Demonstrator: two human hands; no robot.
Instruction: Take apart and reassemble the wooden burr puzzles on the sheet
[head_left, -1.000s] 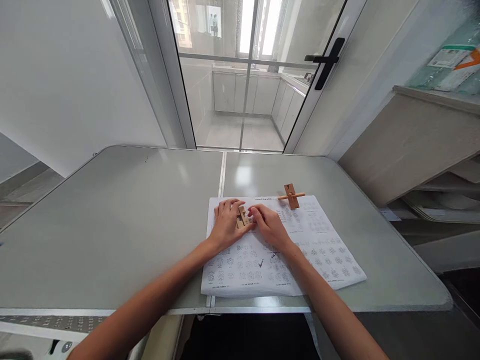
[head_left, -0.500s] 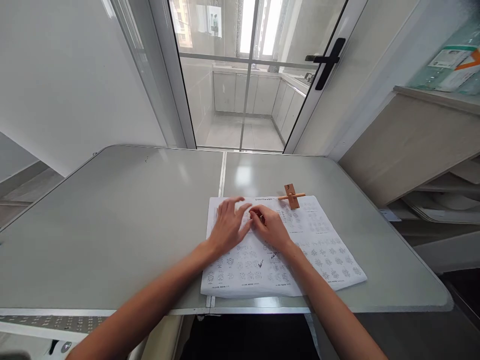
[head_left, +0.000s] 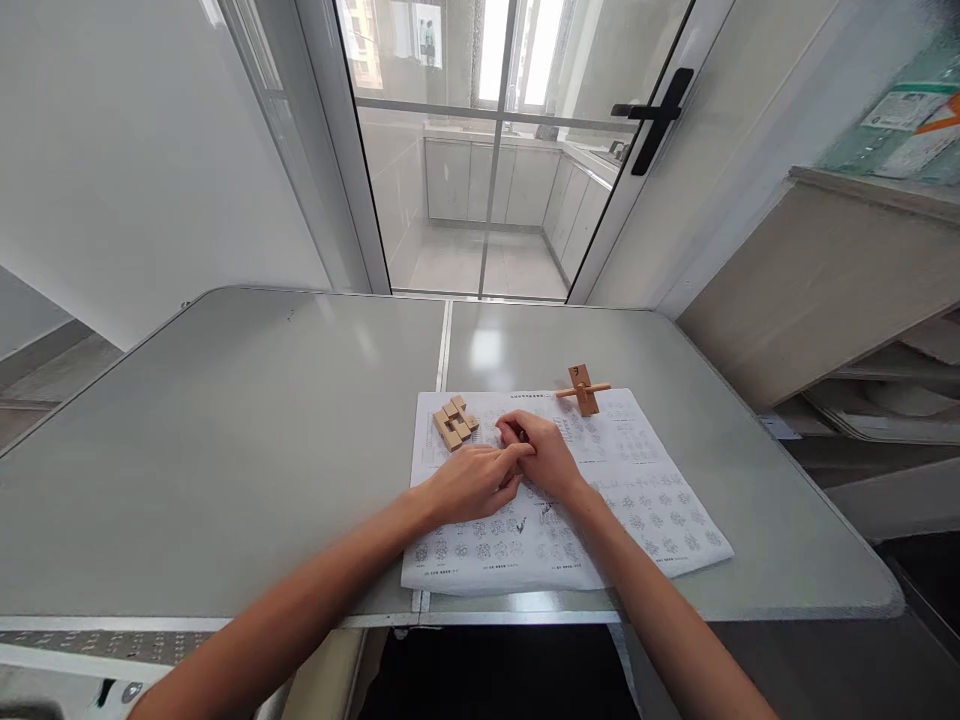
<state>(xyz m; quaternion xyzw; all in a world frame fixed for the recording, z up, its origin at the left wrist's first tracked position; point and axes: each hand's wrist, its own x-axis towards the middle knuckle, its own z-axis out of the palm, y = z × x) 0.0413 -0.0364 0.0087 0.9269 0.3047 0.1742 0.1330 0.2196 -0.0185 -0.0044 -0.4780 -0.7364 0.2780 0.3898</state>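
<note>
Over the printed sheet (head_left: 480,545), my left hand (head_left: 486,482) has its fingers drawn together, with the tips meeting the right hand. My right hand (head_left: 541,452) is closed, its thumb and fingertips pinched. Whatever lies between the hands is hidden by the fingers. Just beyond the left hand, a cluster of pale wooden puzzle blocks (head_left: 450,428) rests on the sheet's upper left. Past the right hand, at the sheet's top edge, stands a brown wooden piece with a stick through it (head_left: 583,392).
A grey table (head_left: 225,450) with a metal seam carries the sheet. Behind it is a glass door (head_left: 491,200) with a black handle (head_left: 660,120). Wooden shelves (head_left: 847,270) rise beyond the table's right edge, with plastic-wrapped bottles (head_left: 900,130) on top.
My left hand has come down and toward me, its spread fingers closing against the right hand. The wooden blocks it covered now show. My right hand has barely moved.
</note>
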